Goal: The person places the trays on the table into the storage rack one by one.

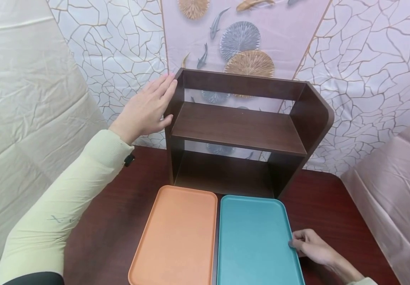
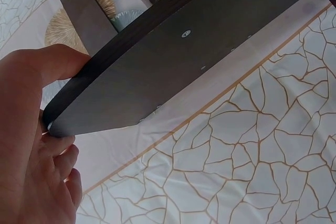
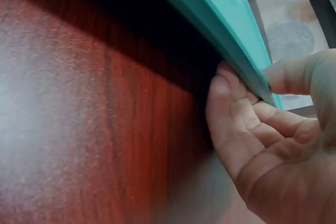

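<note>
On dark red table [image 1: 333, 206], head view: left hand [image 1: 144, 111] flat, fingers straight, against left side panel of brown shelf unit [image 1: 240, 130] — likely steadying it. Teal tray [image 1: 254, 241] beside orange tray [image 1: 178, 237], just before shelf; bare table to right.
Left wrist view: palm and thumb bracket panel's rounded edge.
Right wrist view: right hand [image 3: 268, 135] pinches teal tray's rim — edge raised off table.

Dark red wood table [image 1: 333, 206]; crackle-pattern wall sheet [image 1: 369, 59] w/ fish panel [image 1: 240, 35] behind.
</note>
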`<state>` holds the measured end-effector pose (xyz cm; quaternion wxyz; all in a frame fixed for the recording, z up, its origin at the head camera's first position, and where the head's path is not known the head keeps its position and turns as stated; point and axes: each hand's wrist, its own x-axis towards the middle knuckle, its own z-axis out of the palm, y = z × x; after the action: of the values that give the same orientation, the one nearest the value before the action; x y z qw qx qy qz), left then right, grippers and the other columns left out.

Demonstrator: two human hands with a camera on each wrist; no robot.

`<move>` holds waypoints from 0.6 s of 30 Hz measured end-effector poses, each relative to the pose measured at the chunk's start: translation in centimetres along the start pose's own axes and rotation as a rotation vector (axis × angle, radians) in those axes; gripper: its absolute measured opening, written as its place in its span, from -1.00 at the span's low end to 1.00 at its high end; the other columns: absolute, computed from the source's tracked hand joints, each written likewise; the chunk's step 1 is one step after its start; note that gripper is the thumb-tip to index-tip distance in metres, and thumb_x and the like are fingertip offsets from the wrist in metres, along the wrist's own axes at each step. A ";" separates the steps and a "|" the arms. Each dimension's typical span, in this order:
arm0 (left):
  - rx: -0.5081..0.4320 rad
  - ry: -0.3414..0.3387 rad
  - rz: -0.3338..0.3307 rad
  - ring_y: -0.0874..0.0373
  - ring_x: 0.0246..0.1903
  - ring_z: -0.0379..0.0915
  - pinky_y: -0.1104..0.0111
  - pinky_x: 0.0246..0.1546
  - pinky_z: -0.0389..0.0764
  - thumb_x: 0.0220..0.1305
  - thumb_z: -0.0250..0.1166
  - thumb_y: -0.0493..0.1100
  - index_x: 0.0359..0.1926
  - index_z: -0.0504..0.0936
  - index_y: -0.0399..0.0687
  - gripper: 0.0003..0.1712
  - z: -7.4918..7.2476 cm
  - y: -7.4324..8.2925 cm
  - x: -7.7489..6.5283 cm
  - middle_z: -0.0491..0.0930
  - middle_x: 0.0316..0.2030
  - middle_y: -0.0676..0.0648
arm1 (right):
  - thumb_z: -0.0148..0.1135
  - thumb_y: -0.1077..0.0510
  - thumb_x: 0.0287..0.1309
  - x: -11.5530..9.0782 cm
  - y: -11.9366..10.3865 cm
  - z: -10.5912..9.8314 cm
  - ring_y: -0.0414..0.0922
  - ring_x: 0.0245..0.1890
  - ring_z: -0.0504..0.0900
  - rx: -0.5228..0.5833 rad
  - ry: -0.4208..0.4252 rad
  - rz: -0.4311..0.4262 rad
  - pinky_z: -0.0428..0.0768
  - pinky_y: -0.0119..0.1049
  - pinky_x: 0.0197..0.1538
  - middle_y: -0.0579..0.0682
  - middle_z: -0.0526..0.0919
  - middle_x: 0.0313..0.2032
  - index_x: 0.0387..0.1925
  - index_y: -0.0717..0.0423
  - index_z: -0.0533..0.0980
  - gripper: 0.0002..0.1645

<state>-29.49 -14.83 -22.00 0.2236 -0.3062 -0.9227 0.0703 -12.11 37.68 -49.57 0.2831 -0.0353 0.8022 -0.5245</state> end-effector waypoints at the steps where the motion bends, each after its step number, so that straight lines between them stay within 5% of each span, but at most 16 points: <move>1: 0.000 -0.002 -0.001 -0.22 0.69 -0.15 -0.02 0.71 0.01 0.44 0.22 0.03 0.64 -0.04 -0.43 0.02 0.0 0.0 0.0 -0.09 0.69 -0.35 | -0.01 0.28 0.50 0.0 0.0 0.0 -0.23 -0.37 0.64 0.002 0.003 -0.004 0.76 -0.30 -0.15 -0.11 0.46 -0.49 -0.43 0.13 0.41 -0.72; 4: -0.001 -0.006 -0.001 -0.22 0.69 -0.15 -0.02 0.71 0.01 0.44 0.22 0.02 0.64 -0.05 -0.44 0.02 -0.1 0.1 0.0 -0.11 0.69 -0.35 | 0.00 0.28 0.51 -0.1 0.1 0.1 -0.24 -0.37 0.62 0.007 0.017 -0.003 0.74 -0.32 -0.16 -0.13 0.37 -0.51 -0.47 0.07 0.35 -0.68; 12: -0.005 -0.008 -0.003 -0.23 0.69 -0.14 -0.02 0.71 0.01 0.44 0.22 0.01 0.64 -0.04 -0.44 0.02 -0.2 0.1 0.0 -0.11 0.69 -0.35 | 0.02 0.27 0.49 -0.5 -0.3 0.3 -0.23 -0.33 0.70 0.004 0.070 0.015 0.79 -0.28 -0.15 -0.11 0.52 -0.48 -0.38 0.21 0.50 -0.75; 18: -0.005 -0.008 -0.002 -0.22 0.70 -0.16 -0.03 0.71 0.03 0.44 0.21 0.01 0.64 -0.04 -0.44 0.01 -0.2 0.1 0.0 -0.09 0.68 -0.35 | 0.03 0.26 0.47 -0.6 -1.4 0.5 -0.27 -0.44 0.60 -0.003 0.081 0.013 0.73 -0.33 -0.24 -0.16 0.38 -0.54 -0.48 0.08 0.37 -0.69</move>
<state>-29.39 -14.77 -21.85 0.2191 -0.3055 -0.9241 0.0688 -11.70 36.86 -48.24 0.2537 -0.0090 0.8140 -0.5225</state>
